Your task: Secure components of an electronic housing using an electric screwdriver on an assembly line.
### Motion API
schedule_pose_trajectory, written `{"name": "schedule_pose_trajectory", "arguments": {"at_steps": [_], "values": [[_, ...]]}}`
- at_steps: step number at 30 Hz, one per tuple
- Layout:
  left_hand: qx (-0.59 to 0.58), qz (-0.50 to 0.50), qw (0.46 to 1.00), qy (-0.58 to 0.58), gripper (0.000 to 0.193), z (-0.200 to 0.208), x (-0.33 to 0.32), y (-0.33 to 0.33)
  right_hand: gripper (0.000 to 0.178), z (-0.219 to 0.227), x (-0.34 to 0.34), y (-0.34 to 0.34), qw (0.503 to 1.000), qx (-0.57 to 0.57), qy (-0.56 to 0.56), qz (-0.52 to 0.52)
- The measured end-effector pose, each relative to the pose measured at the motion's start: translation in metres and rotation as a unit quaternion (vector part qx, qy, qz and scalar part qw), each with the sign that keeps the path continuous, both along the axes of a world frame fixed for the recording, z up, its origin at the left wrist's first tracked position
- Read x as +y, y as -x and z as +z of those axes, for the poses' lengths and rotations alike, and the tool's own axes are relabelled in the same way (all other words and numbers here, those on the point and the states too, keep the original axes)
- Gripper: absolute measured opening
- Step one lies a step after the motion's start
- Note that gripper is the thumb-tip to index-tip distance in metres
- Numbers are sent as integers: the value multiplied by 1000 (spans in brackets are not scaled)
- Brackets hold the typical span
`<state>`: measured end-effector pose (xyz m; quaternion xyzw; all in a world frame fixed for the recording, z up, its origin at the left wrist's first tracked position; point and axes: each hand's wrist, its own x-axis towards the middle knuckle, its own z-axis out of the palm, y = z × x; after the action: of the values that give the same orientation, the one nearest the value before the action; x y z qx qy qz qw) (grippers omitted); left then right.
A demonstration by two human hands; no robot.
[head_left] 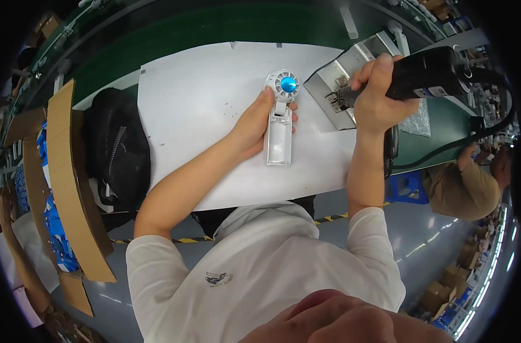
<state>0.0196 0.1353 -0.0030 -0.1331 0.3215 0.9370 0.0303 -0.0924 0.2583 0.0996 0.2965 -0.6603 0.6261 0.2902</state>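
Observation:
My left hand [255, 121] is closed around a white handheld fan [279, 143] over the white work sheet. The fan's round head has a shiny blue hub, and its handle lies open like a shallow trough pointing toward me. On the right, my right hand [378, 100] grips a black electric screwdriver [423, 74], which has a cord at its rear end. The screwdriver's front end points left over a metal tray [329, 74] with small dark screws [336, 102] in it. Whether its tip touches the screws I cannot tell.
The white sheet [197, 86] covers part of a green bench. At left are a black bag [120, 148] and a cardboard box [72, 183] of blue packets. The black cord [472, 139] loops at right, near a clear plastic bag [418, 123]. Another person [463, 188] sits at right.

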Motion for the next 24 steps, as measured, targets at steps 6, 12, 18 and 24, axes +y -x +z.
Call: {"name": "schedule_pose_trajectory", "arguments": {"at_steps": [6,12,18,24], "values": [[-14,8,999,33,47,1,-1,-3,22,-17,-1,-17,858,-131,202,454],[0,-2,999,35,51,0,0,-3,25,-36,-24,-34,872,-107,152,452],[-12,-4,999,35,55,-8,-2,-2,24,-44,-35,-31,885,-133,110,432],[-16,-12,999,42,55,-11,-2,-3,21,-50,-38,-30,867,-152,126,458]]}}
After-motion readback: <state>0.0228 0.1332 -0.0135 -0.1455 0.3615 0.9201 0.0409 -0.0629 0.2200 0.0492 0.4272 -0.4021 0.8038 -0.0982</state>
